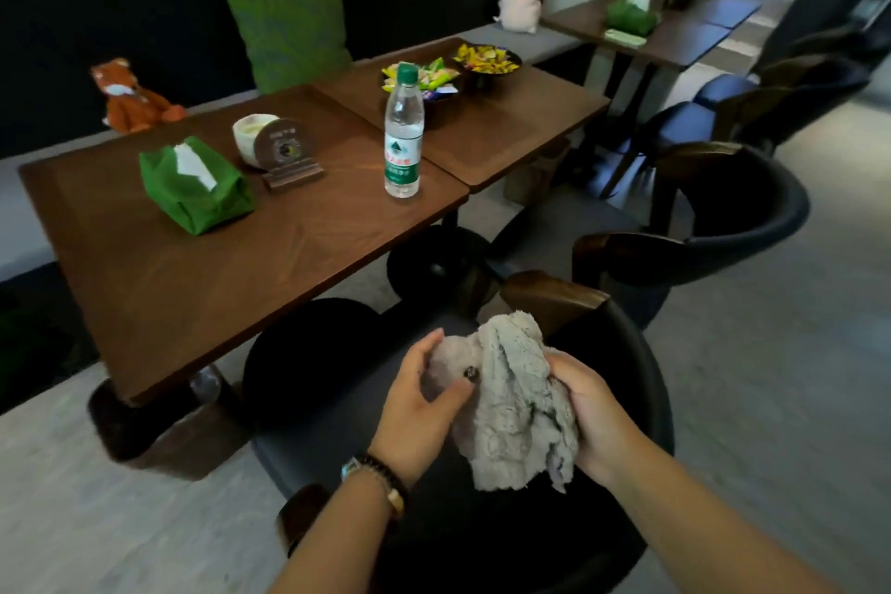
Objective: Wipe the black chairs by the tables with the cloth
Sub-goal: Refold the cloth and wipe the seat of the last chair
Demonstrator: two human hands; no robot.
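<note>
Cloth (511, 405), a grey terry rag, hangs bunched between both hands directly above the nearest black chair (641, 381), whose dark seat and curved back with wooden arm ends fill the lower middle of the view. The left hand (424, 405) curls its fingers and thumb round the cloth's left fold, and the right hand (593, 420) grasps the right side from beneath, so the fabric drapes down between them; this looks like gathering it into a pad before it goes to the seat, which it is not yet touching. A watch and bead bracelet sit on the left wrist. A 2nd black chair (733, 217) stands just beyond the 1st, tucked beside the adjoining worktop, and more chairs follow further right. The near worktop (159, 265) carries a green tissue pack (195, 186), a small white bowl (253, 135), a round wooden sign (289, 154) and a water bottle (404, 135), all well apart from the hands. Wiping seems about to begin, with every chair left to do
</note>
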